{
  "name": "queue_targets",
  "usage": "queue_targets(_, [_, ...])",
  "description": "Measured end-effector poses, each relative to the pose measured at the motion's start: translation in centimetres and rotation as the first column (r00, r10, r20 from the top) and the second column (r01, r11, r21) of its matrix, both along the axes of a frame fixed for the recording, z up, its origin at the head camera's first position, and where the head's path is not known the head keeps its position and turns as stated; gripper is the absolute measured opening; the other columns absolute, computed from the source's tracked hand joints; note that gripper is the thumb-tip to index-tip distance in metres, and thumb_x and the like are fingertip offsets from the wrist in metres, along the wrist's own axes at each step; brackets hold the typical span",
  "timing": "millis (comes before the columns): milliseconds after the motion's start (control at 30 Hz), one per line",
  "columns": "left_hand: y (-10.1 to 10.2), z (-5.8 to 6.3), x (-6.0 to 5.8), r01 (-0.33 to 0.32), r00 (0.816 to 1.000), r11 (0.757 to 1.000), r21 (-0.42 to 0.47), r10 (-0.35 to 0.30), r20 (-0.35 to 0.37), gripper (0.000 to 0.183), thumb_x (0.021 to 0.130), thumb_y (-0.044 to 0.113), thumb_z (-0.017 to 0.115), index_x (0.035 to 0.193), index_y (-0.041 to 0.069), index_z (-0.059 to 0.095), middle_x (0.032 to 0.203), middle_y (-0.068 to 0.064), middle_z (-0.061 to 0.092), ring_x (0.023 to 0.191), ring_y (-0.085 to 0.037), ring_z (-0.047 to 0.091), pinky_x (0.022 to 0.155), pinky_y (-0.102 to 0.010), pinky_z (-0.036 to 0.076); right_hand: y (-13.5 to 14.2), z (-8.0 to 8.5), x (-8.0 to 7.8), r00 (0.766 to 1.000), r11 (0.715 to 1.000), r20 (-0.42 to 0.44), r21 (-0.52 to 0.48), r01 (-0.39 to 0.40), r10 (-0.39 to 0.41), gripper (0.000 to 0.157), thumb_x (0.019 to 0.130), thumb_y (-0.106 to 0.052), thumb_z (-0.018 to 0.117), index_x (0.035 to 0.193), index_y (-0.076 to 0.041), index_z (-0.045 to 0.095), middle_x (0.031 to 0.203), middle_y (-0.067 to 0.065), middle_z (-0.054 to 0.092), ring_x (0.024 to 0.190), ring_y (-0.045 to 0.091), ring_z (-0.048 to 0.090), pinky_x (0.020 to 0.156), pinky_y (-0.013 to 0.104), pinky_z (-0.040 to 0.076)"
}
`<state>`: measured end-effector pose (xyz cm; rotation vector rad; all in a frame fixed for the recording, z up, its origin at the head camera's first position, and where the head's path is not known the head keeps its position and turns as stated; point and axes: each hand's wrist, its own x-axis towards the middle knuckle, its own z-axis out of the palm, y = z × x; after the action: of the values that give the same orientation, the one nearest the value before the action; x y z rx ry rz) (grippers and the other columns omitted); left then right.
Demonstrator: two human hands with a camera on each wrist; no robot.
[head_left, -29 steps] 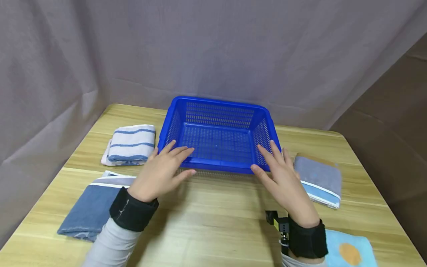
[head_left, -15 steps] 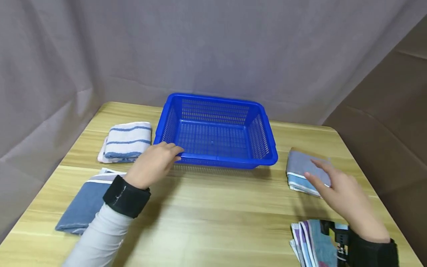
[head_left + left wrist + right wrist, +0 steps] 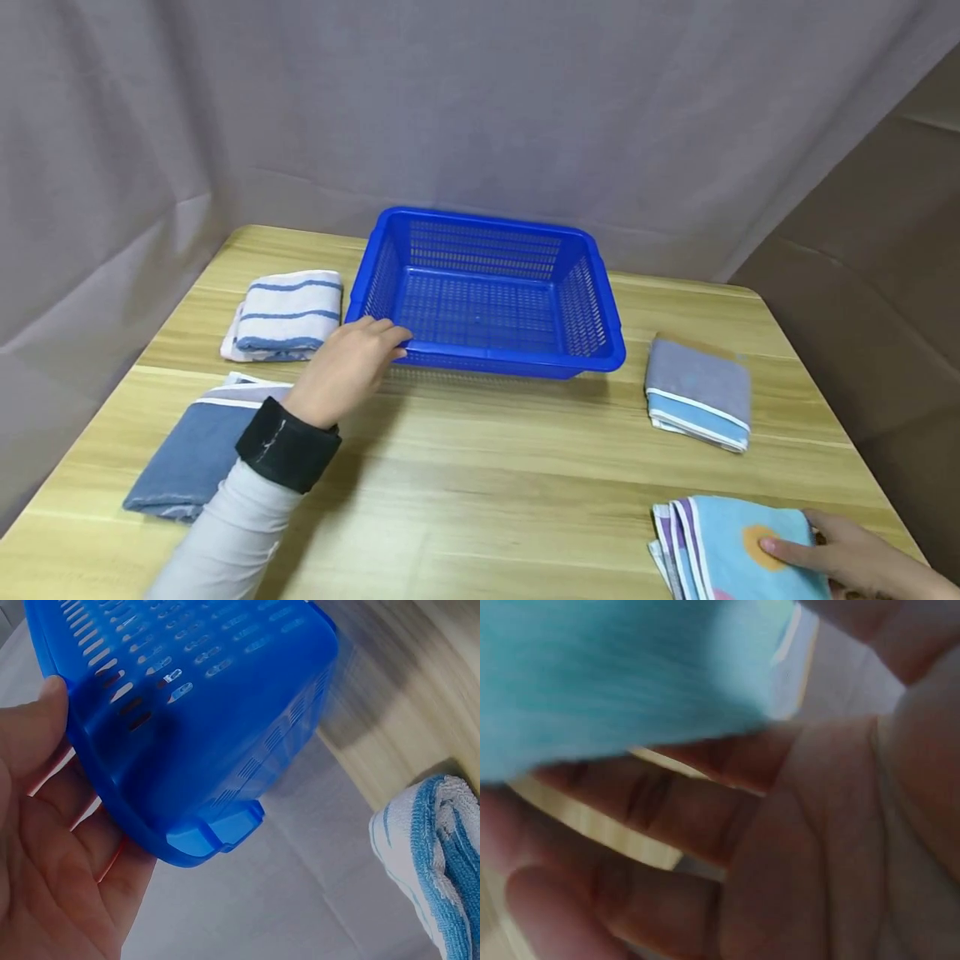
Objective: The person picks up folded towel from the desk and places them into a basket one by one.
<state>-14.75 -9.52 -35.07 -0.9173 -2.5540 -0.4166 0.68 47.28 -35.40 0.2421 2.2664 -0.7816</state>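
Fingers (image 3: 382,332) of the left hand (image 3: 347,367) are curled at the near left corner of the blue basket (image 3: 495,355), thumb and fingers gripping its rim between them. Right hand (image 3: 855,552): well out to the near right of the basket, thumb flat on top of a folded light-blue towel (image 3: 723,533) with an orange spot, fingers beneath, so the edge is pinched; the right wrist view is dim and blurred, so I cannot tell how firmly. Right of the basket, near it: a folded grey towel (image 3: 697,383) with a blue band. Just left of the basket: a folded striped towel (image 3: 288,312), white and blue. To its near left: a dark blue towel (image 3: 198,446), partly behind the left forearm. Basket upright on the wooden table (image 3: 480,483), a grey curtain (image 3: 487,108) behind it.
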Motion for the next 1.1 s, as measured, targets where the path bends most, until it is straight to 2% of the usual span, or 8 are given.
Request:
queue_targets(100, [0.0,-0.1,0.1,-0.004,1.0,1.0,0.017,0.003,0.014,0.017,0.095,0.012,0.065,0.108,0.003,0.07,0.097,-0.008,0.073,0.086,-0.027,0.064,0.078,-0.038,0.053,-1.4,-0.4,0.3,1.0,0.998,-0.019,-0.059,-0.009,0.008,0.049,0.103,-0.038,0.051,0.107,0.01,0.047,0.087,0.002,0.057,0.075,0.011,0.058,0.064,0.025,0.049])
queue_targets(133, [0.1,-0.1,0.2,-0.007,1.0,1.0,0.021,0.007,0.019,0.017,0.095,0.012,0.066,0.109,0.004,0.07,0.097,-0.008,0.073,0.086,-0.026,0.064,0.079,-0.038,0.053,-2.3,-0.4,0.3,0.999,0.999,-0.032,-0.031,-0.009,0.008,0.049,0.102,-0.039,0.052,0.107,0.009,0.046,0.088,0.002,0.055,0.078,0.012,0.057,0.065,0.025,0.048])
queue_targets(233, [0.2,-0.3,0.4,-0.018,0.999,0.999,0.034,0.017,0.031,0.018,0.094,0.013,0.066,0.109,0.004,0.071,0.097,-0.008,0.073,0.086,-0.026,0.064,0.079,-0.038,0.052,-5.3,-0.6,-0.1,0.996,0.999,-0.093,0.033,-0.015,0.018,0.048,0.1,-0.04,0.057,0.106,0.006,0.047,0.08,0.001,0.05,0.072,0.012,0.053,0.061,0.023,0.044])
queue_targets(333, [0.3,-0.3,0.4,-0.018,1.0,0.999,0.041,0.017,0.025,0.018,0.094,0.013,0.066,0.109,0.004,0.071,0.097,-0.008,0.073,0.087,-0.026,0.064,0.079,-0.038,0.052,-8.7,-0.9,-0.8,0.984,0.989,-0.171,0.144,-0.026,0.051,0.049,0.097,-0.044,0.061,0.106,0.002,0.048,0.075,0.0,0.046,0.068,0.013,0.048,0.059,0.023,0.039])
queue_targets(467, [0.5,-0.3,0.3,-0.012,1.0,0.999,0.049,0.011,0.013,0.017,0.094,0.012,0.066,0.109,0.004,0.071,0.097,-0.008,0.073,0.088,-0.026,0.064,0.079,-0.038,0.052,-13.3,-1.2,-2.0,0.972,0.982,-0.231,0.188,-0.004,0.049,0.053,0.092,-0.048,0.066,0.104,0.0,0.05,0.074,0.002,0.048,0.067,0.016,0.049,0.058,0.027,0.039])
queue_targets(700, [0.6,-0.4,0.2,-0.026,0.999,0.998,0.058,0.024,0.045,0.019,0.096,0.014,0.064,0.111,0.006,0.071,0.1,-0.007,0.073,0.092,-0.025,0.064,0.084,-0.039,0.051,-20.2,-1.8,-3.7,0.963,0.991,-0.269,0.131,0.035,0.001,0.064,0.086,-0.054,0.07,0.112,0.002,0.052,0.08,0.004,0.057,0.07,0.018,0.053,0.061,0.031,0.044])
queue_targets(900, [0.4,-0.4,0.1,-0.037,0.998,0.997,0.066,0.033,0.055,0.019,0.097,0.014,0.062,0.112,0.006,0.071,0.1,-0.006,0.072,0.092,-0.025,0.064,0.084,-0.039,0.051,-25.8,-2.1,-4.6,0.94,0.996,-0.34,0.086,-0.002,0.031,0.065,0.084,-0.056,0.072,0.112,0.0,0.054,0.076,0.004,0.056,0.068,0.018,0.052,0.06,0.031,0.043])
queue_targets(1100, [0.0,-0.5,0.0,-0.047,0.997,0.997,0.064,0.043,0.065,0.02,0.097,0.015,0.062,0.113,0.006,0.07,0.102,-0.007,0.073,0.093,-0.025,0.064,0.084,-0.04,0.051,-31.1,-2.2,-5.3,0.921,0.994,-0.379,0.095,-0.057,0.089,0.078,0.08,-0.061,0.073,0.119,0.004,0.055,0.077,0.007,0.061,0.067,0.018,0.056,0.059,0.032,0.044])
